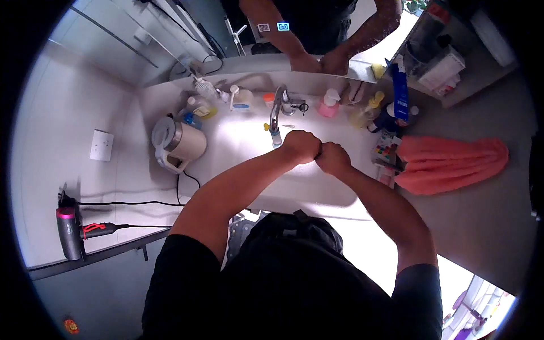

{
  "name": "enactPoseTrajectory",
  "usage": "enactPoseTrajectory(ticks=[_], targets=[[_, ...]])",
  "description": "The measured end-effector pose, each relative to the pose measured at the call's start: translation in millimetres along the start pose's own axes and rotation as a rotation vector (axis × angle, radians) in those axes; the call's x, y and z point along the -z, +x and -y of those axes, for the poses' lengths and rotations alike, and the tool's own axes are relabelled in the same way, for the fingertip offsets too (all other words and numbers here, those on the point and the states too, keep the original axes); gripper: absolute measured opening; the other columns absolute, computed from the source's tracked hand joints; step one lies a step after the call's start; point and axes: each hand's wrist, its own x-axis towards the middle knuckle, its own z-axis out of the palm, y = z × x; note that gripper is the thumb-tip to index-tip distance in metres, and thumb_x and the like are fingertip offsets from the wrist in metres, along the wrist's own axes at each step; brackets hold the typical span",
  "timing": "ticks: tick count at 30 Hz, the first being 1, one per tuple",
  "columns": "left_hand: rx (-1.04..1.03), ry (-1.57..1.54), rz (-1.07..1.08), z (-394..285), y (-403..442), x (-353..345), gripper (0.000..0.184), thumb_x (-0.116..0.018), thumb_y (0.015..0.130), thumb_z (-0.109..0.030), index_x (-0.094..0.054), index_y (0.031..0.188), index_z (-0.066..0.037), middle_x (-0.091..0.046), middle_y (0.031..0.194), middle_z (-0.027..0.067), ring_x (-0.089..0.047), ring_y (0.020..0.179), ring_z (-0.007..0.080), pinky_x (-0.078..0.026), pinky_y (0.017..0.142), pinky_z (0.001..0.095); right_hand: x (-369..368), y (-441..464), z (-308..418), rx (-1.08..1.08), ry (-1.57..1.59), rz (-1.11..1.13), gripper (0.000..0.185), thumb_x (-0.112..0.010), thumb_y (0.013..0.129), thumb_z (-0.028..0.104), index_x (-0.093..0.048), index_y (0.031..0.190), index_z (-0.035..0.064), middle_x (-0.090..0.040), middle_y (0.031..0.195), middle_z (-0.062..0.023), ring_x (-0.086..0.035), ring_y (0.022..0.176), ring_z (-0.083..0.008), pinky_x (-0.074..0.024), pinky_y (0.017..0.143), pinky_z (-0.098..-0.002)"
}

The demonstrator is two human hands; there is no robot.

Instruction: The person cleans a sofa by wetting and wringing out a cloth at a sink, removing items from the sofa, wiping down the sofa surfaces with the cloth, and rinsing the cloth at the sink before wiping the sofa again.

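Left hand (302,146) and right hand (334,158) make touching fists, contents hidden; the tap (275,115) at eleven o'clock seems rigid, slippery, best gripped mid-neck.

Two hands are at the centre, one left hand (301,146) and one right hand (334,158), with one faucet (276,116) and one orange-lidded jar (268,100) toward twelve o'clock. One pink pump bottle (328,106) stands at one o'clock, one yellow-topped pump bottle (365,115) and one blue box (400,93) at two, and one coral towel (453,164) at three. There is one hair dryer (69,233) at eight, one socket plate (102,145) at nine, one pitcher (191,143) between nine and ten, and one white pump jug (242,99) at eleven.
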Motion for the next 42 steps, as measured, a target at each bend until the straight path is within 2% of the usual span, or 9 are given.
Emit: enactPoseTrajectory(ticks=[8, 12, 20, 22, 24, 26, 35, 40, 42], targets=[[-0.068, -0.08, -0.339, 14, -11, 23, 0.02, -0.072, 0.083, -0.019, -0.067, 0.101, -0.01, -0.075, 0.093, 0.0123, -0.074, 0.087, 0.0356, -0.059, 0.073, 0.05, 29, -11, 16, 0.127, 0.221, -0.199, 0.034, -0.07, 0.085, 0.022, -0.072, 0.113, 0.0033, -0.074, 0.104, -0.0214, -0.072, 0.099, -0.0388, -0.0563, 0.089, -0.0482], [-0.006, -0.434, -0.479, -9, -62, 73, 0.061, -0.08, 0.079, -0.009, -0.048, 0.13, -0.01, -0.071, 0.093, 0.0164, -0.072, 0.091, 0.039, -0.055, 0.073, 0.0495, 80, -54, 48, 0.235, 0.728, -0.34, 0.041, -0.069, 0.09, 0.01, -0.059, 0.128, 0.0022, -0.066, 0.114, -0.0152, -0.064, 0.108, -0.0299, -0.0503, 0.095, -0.037], [-0.358, -0.759, -1.058, -42, -77, 9, 0.065, -0.075, 0.081, -0.002, -0.053, 0.141, -0.003, -0.065, 0.126, 0.0187, -0.069, 0.105, 0.0353, -0.055, 0.09, 0.045, 58, -85, 63, 0.55, 0.804, -0.765, 0.014, -0.068, 0.089, 0.003, -0.068, 0.103, 0.0038, -0.065, 0.1, -0.0144, -0.065, 0.094, -0.0321, -0.0525, 0.085, -0.0398], [-0.156, -0.803, -0.82, -21, -54, -68, 0.056, -0.07, 0.086, -0.005, -0.057, 0.14, -0.004, -0.068, 0.117, 0.0181, -0.069, 0.102, 0.0368, -0.055, 0.091, 0.0469, -20, -46, 21, 0.523, 0.632, -0.703, 0.022, -0.065, 0.091, 0.008, -0.065, 0.113, 0.0039, -0.067, 0.103, -0.017, -0.064, 0.1, -0.0385, -0.0522, 0.09, -0.0455], [0.147, -0.703, -0.165, 29, -28, -164, 0.052, -0.068, 0.091, -0.011, -0.057, 0.141, -0.004, -0.07, 0.111, 0.0181, -0.07, 0.1, 0.0355, -0.055, 0.09, 0.0442, -71, -36, -17, -0.318, 0.048, 0.1, 0.065, -0.067, 0.096, 0.04, -0.049, 0.15, 0.0093, -0.043, 0.157, -0.0232, -0.038, 0.149, -0.0392, -0.0338, 0.122, -0.0479], [0.125, -0.514, -0.015, 47, -47, -220, 0.049, -0.066, 0.096, -0.018, -0.057, 0.143, -0.004, -0.071, 0.105, 0.0181, -0.071, 0.099, 0.0341, -0.055, 0.089, 0.0416, -91, -48, -45, -0.251, -0.029, 0.178, 0.079, -0.067, 0.095, 0.046, -0.037, 0.16, 0.0121, -0.027, 0.167, -0.0221, -0.025, 0.156, -0.0381, -0.0281, 0.126, -0.0474], [0.053, -1.389, -0.547, -57, -149, 11, 0.046, -0.067, 0.095, -0.008, -0.056, 0.139, 0.001, -0.063, 0.129, 0.0153, -0.064, 0.117, 0.0251, -0.049, 0.102, 0.0369, 30, -134, 59, 0.376, 1.161, -0.235, 0.055, -0.057, 0.106, 0.021, -0.04, 0.155, 0.0015, -0.049, 0.148, -0.0218, -0.053, 0.136, -0.0329, -0.0406, 0.116, -0.0448], [-0.316, -1.024, -1.01, -53, -105, -55, 0.048, -0.065, 0.092, -0.005, -0.051, 0.138, -0.001, -0.06, 0.123, 0.0151, -0.063, 0.111, 0.0261, -0.051, 0.096, 0.0397, -6, -105, 62, 0.606, 0.949, -0.571, 0.042, -0.051, 0.104, 0.01, -0.047, 0.145, -0.0029, -0.056, 0.137, -0.0225, -0.059, 0.123, -0.0325, -0.0464, 0.107, -0.0461], [-0.095, -0.893, -0.758, -23, -57, -129, 0.039, -0.061, 0.102, -0.021, -0.052, 0.134, -0.001, -0.061, 0.115, 0.0109, -0.063, 0.102, 0.0218, -0.052, 0.09, 0.0386, -62, -54, 16, 0.495, 0.611, -0.515, 0.042, -0.057, 0.1, 0.012, -0.053, 0.138, -0.0046, -0.06, 0.133, -0.0287, -0.061, 0.122, -0.0384, -0.0477, 0.106, -0.0451]])
